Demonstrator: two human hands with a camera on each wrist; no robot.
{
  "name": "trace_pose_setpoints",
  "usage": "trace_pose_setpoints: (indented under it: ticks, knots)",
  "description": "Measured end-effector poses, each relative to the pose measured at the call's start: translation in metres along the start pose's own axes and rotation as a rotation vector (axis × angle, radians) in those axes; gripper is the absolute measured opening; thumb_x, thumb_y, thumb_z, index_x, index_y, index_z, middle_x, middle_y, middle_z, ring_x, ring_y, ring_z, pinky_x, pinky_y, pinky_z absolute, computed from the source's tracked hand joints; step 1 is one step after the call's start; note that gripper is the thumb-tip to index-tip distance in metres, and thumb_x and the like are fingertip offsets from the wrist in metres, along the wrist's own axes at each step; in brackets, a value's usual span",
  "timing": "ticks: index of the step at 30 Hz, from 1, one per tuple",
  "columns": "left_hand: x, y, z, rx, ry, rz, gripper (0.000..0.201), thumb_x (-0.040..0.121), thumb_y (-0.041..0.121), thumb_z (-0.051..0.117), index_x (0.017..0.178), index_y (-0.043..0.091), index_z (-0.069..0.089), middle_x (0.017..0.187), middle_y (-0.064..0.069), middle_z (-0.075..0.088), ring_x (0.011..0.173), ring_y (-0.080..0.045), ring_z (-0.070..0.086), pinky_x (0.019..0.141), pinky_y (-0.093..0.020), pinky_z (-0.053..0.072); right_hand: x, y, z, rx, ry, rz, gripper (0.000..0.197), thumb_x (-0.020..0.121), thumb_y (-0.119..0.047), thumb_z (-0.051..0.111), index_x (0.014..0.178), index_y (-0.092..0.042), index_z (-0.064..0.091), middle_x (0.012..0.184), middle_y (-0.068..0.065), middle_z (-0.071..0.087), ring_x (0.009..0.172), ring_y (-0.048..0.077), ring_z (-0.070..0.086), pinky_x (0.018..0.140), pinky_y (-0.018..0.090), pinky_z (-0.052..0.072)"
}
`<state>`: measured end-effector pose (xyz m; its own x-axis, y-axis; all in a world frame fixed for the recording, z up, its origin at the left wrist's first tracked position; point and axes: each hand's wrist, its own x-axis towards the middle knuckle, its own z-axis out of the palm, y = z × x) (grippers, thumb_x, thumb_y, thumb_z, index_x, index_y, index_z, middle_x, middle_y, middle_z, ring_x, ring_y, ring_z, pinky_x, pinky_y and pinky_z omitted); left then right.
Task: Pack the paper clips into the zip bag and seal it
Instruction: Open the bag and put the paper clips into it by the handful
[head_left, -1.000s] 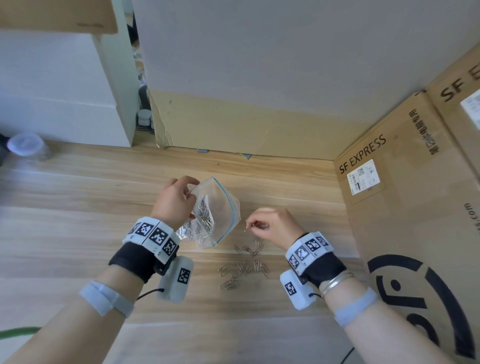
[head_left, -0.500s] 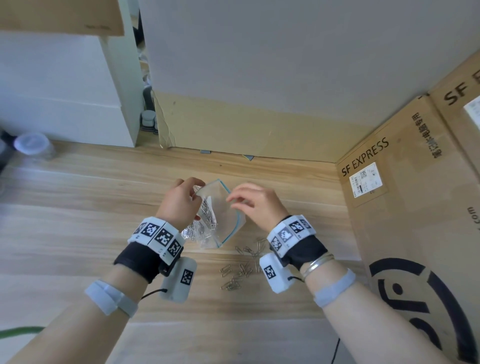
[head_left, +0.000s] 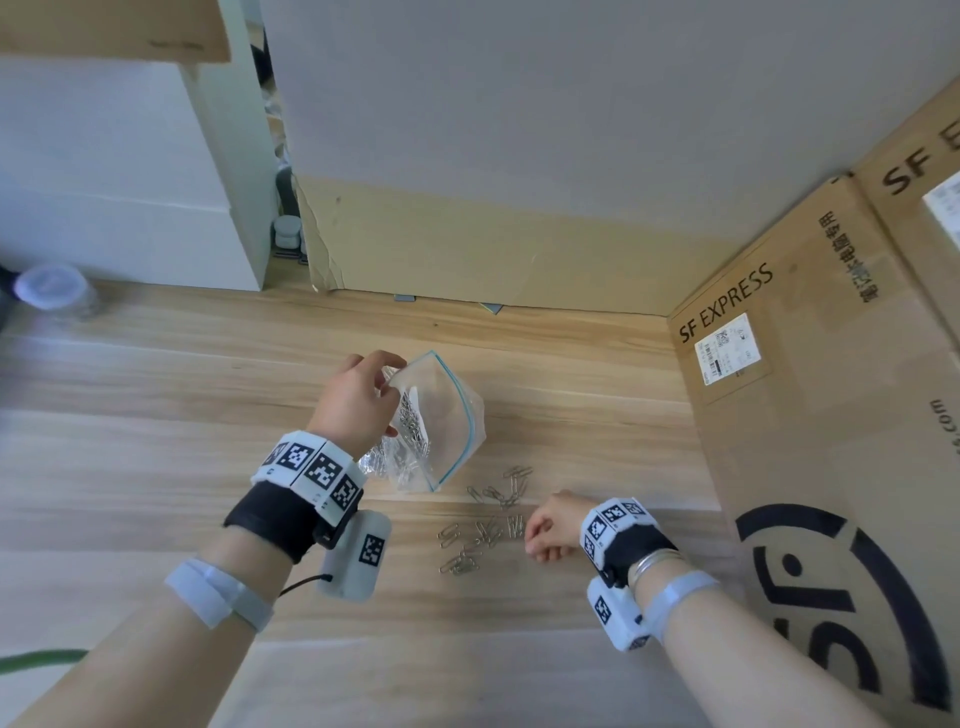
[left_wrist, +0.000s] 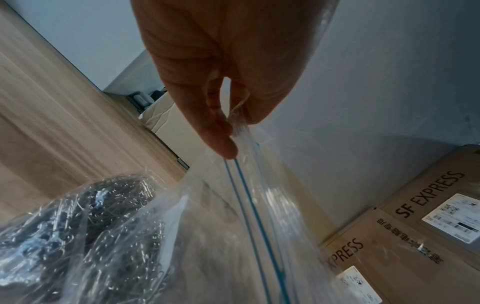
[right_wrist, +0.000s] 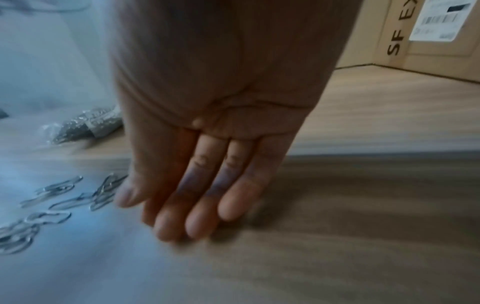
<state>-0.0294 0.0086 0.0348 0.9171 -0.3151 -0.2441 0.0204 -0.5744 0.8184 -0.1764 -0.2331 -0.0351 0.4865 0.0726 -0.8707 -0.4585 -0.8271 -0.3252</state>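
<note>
A clear zip bag (head_left: 441, 426) with a blue zip line hangs tilted above the wooden table, its mouth apart. My left hand (head_left: 358, 400) pinches its top corner between thumb and finger (left_wrist: 221, 142). A heap of silver paper clips (left_wrist: 78, 226) lies in the bag's bottom. Several loose paper clips (head_left: 483, 525) are scattered on the table below and right of the bag. My right hand (head_left: 545, 535) is low at the right edge of that scatter. Its fingers (right_wrist: 197, 205) are straight, tips at the tabletop, holding nothing, with the clips (right_wrist: 64, 197) just to their left.
Large SF Express cardboard boxes (head_left: 810, 415) wall off the right side. A grey and cardboard panel (head_left: 493, 249) stands at the back and a white cabinet (head_left: 119, 208) at back left. A clear lidded jar (head_left: 52, 288) sits far left on the table (head_left: 156, 441).
My right hand carried a clip to the bag mouth, then dropped back down and right to the loose clips. The left hand and bag stayed almost still.
</note>
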Motion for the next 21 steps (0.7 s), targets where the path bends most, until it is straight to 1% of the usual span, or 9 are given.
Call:
trace_pose_setpoints:
  ticks: [2, 4, 7, 9, 12, 14, 16, 19, 21]
  knots:
    - [0.000, -0.001, 0.001, -0.001, 0.001, 0.005, 0.031, 0.091, 0.005, 0.045, 0.119, 0.014, 0.055, 0.095, -0.005, 0.043, 0.055, -0.017, 0.060, 0.038, -0.010, 0.045, 0.004, -0.003, 0.003, 0.013, 0.062, -0.017, 0.018, 0.086, -0.021, 0.061, 0.096, -0.006, 0.067, 0.073, -0.001, 0.067, 0.058, 0.003, 0.059, 0.060, 0.015, 0.050]
    - [0.000, -0.001, 0.003, -0.003, -0.002, 0.008, 0.031, 0.091, 0.004, 0.045, 0.119, 0.013, 0.056, 0.095, -0.006, 0.043, 0.057, -0.018, 0.060, 0.039, -0.009, 0.046, 0.005, -0.011, 0.000, -0.019, 0.146, -0.068, 0.017, 0.086, -0.022, 0.061, 0.098, -0.011, 0.067, 0.083, 0.003, 0.071, 0.060, 0.003, 0.059, 0.062, 0.013, 0.049]
    - [0.000, 0.000, 0.005, -0.003, -0.012, 0.004, 0.031, 0.091, 0.005, 0.045, 0.119, 0.013, 0.055, 0.095, -0.005, 0.043, 0.059, -0.020, 0.061, 0.043, -0.013, 0.049, 0.001, -0.030, -0.002, -0.142, 0.189, -0.158, 0.018, 0.084, -0.026, 0.064, 0.099, -0.018, 0.067, 0.099, 0.002, 0.070, 0.077, 0.009, 0.058, 0.076, 0.025, 0.049]
    - [0.000, 0.001, 0.005, 0.001, -0.018, 0.005, 0.031, 0.091, 0.005, 0.045, 0.119, 0.013, 0.055, 0.095, -0.005, 0.043, 0.059, -0.020, 0.061, 0.045, -0.016, 0.050, 0.000, -0.048, 0.005, -0.257, 0.157, -0.265, 0.024, 0.080, -0.024, 0.068, 0.103, -0.018, 0.064, 0.107, 0.003, 0.065, 0.086, 0.012, 0.053, 0.078, 0.028, 0.046]
    - [-0.001, 0.002, 0.006, 0.008, -0.019, 0.010, 0.031, 0.091, 0.004, 0.044, 0.119, 0.014, 0.055, 0.095, -0.006, 0.043, 0.059, -0.021, 0.061, 0.038, -0.008, 0.044, 0.006, -0.070, 0.024, -0.534, 0.143, -0.470, 0.035, 0.076, -0.025, 0.071, 0.109, -0.023, 0.060, 0.119, 0.002, 0.051, 0.104, 0.020, 0.048, 0.083, 0.035, 0.043]
    - [-0.001, 0.001, 0.006, 0.006, -0.018, 0.010, 0.031, 0.091, 0.004, 0.044, 0.119, 0.013, 0.055, 0.095, -0.006, 0.042, 0.061, -0.022, 0.061, 0.038, -0.007, 0.043, 0.013, -0.078, 0.034, -0.638, 0.131, -0.556, 0.032, 0.076, -0.022, 0.071, 0.107, -0.023, 0.062, 0.120, 0.001, 0.051, 0.108, 0.023, 0.046, 0.084, 0.039, 0.043]
    - [-0.001, 0.001, 0.005, 0.001, -0.018, 0.007, 0.032, 0.091, 0.003, 0.045, 0.119, 0.013, 0.055, 0.096, -0.007, 0.043, 0.065, -0.024, 0.061, 0.038, -0.007, 0.044, 0.018, -0.081, 0.040, -0.662, 0.110, -0.589, 0.025, 0.078, -0.018, 0.068, 0.103, -0.018, 0.064, 0.118, 0.001, 0.055, 0.109, 0.025, 0.047, 0.081, 0.040, 0.046]
    - [-0.002, 0.001, 0.003, 0.004, -0.017, 0.005, 0.032, 0.091, 0.003, 0.045, 0.120, 0.012, 0.054, 0.096, -0.008, 0.043, 0.065, -0.024, 0.060, 0.037, -0.006, 0.042, 0.023, -0.073, 0.037, -0.597, 0.146, -0.582, 0.015, 0.081, -0.011, 0.062, 0.096, -0.009, 0.066, 0.113, 0.005, 0.058, 0.110, 0.026, 0.047, 0.078, 0.037, 0.045]
    - [-0.002, 0.001, 0.003, 0.005, -0.019, -0.001, 0.032, 0.091, 0.003, 0.045, 0.120, 0.012, 0.054, 0.096, -0.007, 0.043, 0.065, -0.023, 0.059, 0.037, -0.006, 0.042, 0.023, -0.062, 0.027, -0.539, 0.197, -0.562, 0.015, 0.083, -0.008, 0.058, 0.094, -0.007, 0.067, 0.111, 0.007, 0.061, 0.109, 0.027, 0.048, 0.081, 0.037, 0.045]
